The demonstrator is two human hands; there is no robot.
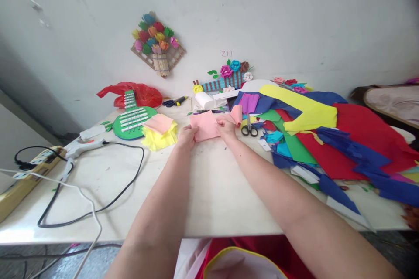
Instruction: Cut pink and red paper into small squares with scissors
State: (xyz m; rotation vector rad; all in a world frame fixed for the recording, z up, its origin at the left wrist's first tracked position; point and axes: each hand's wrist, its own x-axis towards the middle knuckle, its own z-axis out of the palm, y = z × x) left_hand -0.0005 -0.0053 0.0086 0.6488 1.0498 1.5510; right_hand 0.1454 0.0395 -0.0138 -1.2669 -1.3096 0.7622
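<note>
A sheet of pink crepe paper [206, 125] is held over the middle of the table, one edge in each hand. My left hand [187, 135] pinches its left side. Fingers of my right hand [226, 128] close on the right side. Just beyond the right hand lies a curled pink strip [236, 114], partly hidden by the hand. Scissors [249, 127] with dark handles rest to the right of that. To the left of my left hand sits a pile of yellow paper [160, 139] with pink paper [159, 123] on top.
A green guitar-shaped craft [131, 117] and a red plastic bag [140, 93] stand at the back left. In front are a glue gun [83, 148], its looping cord and a power strip [36, 168]. Coloured paper sheets [366, 144] cover the right side. Paper flowers [153, 35] hang on the wall.
</note>
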